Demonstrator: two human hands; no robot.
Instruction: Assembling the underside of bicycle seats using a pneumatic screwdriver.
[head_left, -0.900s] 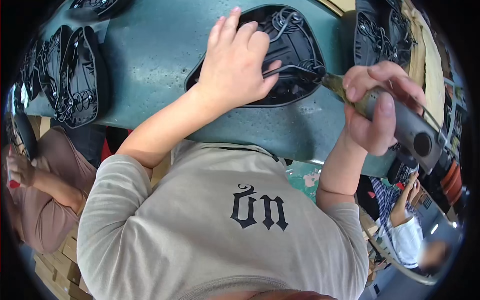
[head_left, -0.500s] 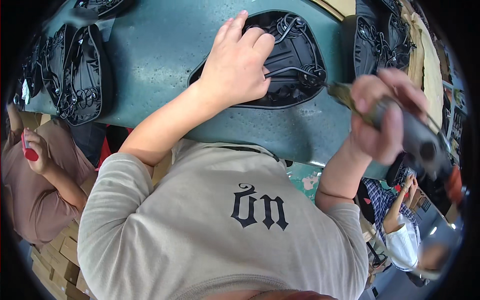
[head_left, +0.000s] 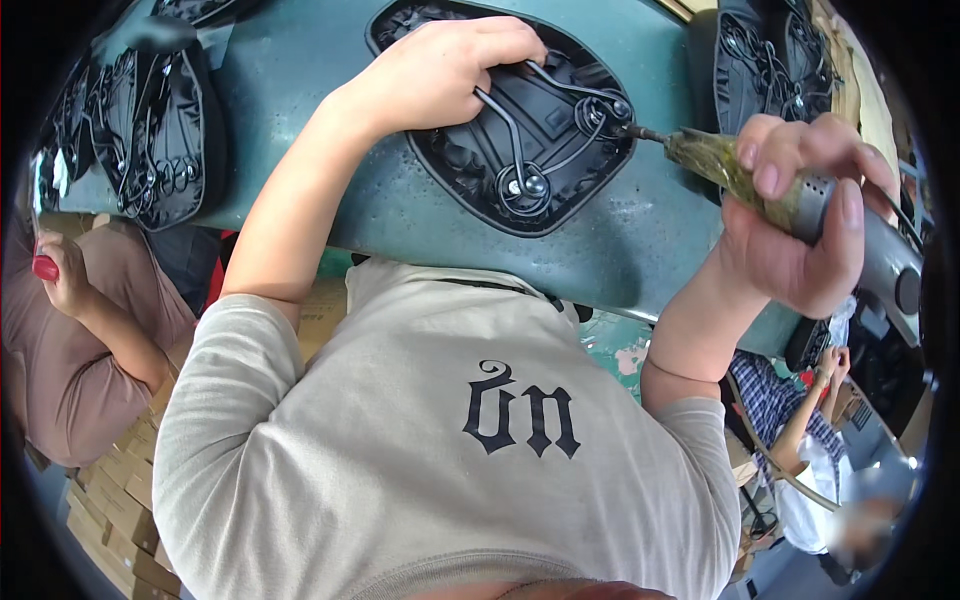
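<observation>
A black bicycle saddle lies underside up on the table, showing wire rails and coil springs at its wide end. My left hand reaches over the saddle's far left part, its fingers curled around the wire rails. In my right hand is a power screwdriver, grey at the rear with a yellowish wrapped front. Its tip points left at the saddle's right edge, close to the right-hand spring; whether it touches cannot be made out.
The green table carries more black saddles at the left and others at the far right. A person at the left holds a red-handled tool. Another person is at the lower right. Cardboard boxes are stacked lower left.
The saddle has turned clockwise, bringing one spring nearer to me. My left hand has shifted left with it. The screwdriver's tip has risen slightly in the picture.
</observation>
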